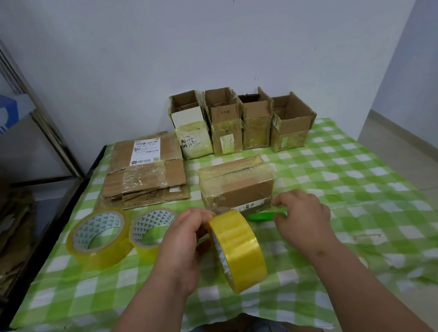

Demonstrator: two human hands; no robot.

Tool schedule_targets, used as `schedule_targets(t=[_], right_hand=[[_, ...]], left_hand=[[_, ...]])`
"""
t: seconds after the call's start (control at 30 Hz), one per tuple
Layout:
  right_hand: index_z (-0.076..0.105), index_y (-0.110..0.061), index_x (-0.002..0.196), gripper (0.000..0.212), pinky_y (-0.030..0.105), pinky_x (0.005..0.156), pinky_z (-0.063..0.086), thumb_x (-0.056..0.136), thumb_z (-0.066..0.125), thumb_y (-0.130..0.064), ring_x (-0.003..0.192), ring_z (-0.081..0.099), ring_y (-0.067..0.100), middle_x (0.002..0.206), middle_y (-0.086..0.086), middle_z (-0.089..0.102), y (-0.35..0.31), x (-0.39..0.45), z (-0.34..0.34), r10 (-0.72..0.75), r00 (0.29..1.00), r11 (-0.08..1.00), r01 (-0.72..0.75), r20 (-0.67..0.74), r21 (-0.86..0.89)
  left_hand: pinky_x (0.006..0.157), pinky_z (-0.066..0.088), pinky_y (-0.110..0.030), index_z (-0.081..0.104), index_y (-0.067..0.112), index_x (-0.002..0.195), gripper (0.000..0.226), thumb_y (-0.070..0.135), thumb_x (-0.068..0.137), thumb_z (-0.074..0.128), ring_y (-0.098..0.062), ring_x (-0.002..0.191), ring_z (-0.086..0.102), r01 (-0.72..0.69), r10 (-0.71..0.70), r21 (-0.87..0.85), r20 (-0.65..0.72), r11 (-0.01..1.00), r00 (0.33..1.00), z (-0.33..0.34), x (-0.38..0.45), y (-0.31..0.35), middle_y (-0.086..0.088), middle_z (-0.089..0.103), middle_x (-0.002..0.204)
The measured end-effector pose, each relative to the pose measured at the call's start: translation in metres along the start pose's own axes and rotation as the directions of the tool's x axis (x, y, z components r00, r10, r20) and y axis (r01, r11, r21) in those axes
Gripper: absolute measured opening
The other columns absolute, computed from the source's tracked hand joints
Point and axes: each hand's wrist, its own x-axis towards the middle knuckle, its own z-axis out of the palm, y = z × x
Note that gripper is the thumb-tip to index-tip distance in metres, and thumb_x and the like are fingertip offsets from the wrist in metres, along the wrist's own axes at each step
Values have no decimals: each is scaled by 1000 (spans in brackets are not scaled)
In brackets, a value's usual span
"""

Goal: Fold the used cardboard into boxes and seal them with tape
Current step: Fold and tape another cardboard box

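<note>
Fingers (202,217) of the left hand (186,246) curl around the yellow tape roll (237,248) and hold it upright above the checkered table (350,178), while the right hand (302,216) pinches what seems the free tape end just in front of the closed box (236,184), with a green cutter (262,217) lying under it. I judge the sealing step is in hand: next the strip must be pulled out, pressed on the box seam and cut.
</note>
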Motion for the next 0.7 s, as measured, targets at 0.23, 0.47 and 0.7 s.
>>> schedule_targets(t=[0.23,0.47,0.7], right_hand=[[70,-25,92,18,31,79,46,94,61,-40,102,60,13,103,-8,66,-44,-16,-12,19,960,676,-217,278,704],[76,-12,81,38,57,98,50,53,77,-38,86,67,32,84,11,72,-63,-6,5,-9,805,396,-542,593,742],[74,-11,73,15,58,97,49,61,71,-21,84,64,34,78,12,68,-64,-3,7,41,827,334,-540,560,773]], left_hand=[[67,46,-33,64,16,81,12,14,88,55,-25,81,58,-12,12,12,10,1000,1000,0,-6,2,-7,64,82],[77,48,-39,68,18,77,20,10,90,54,-25,90,62,-68,66,74,24,995,998,-2,-7,1,-3,68,84],[85,56,-45,49,25,121,43,49,89,64,-17,88,68,-133,262,543,-168,829,950,-12,2,6,2,65,98]])
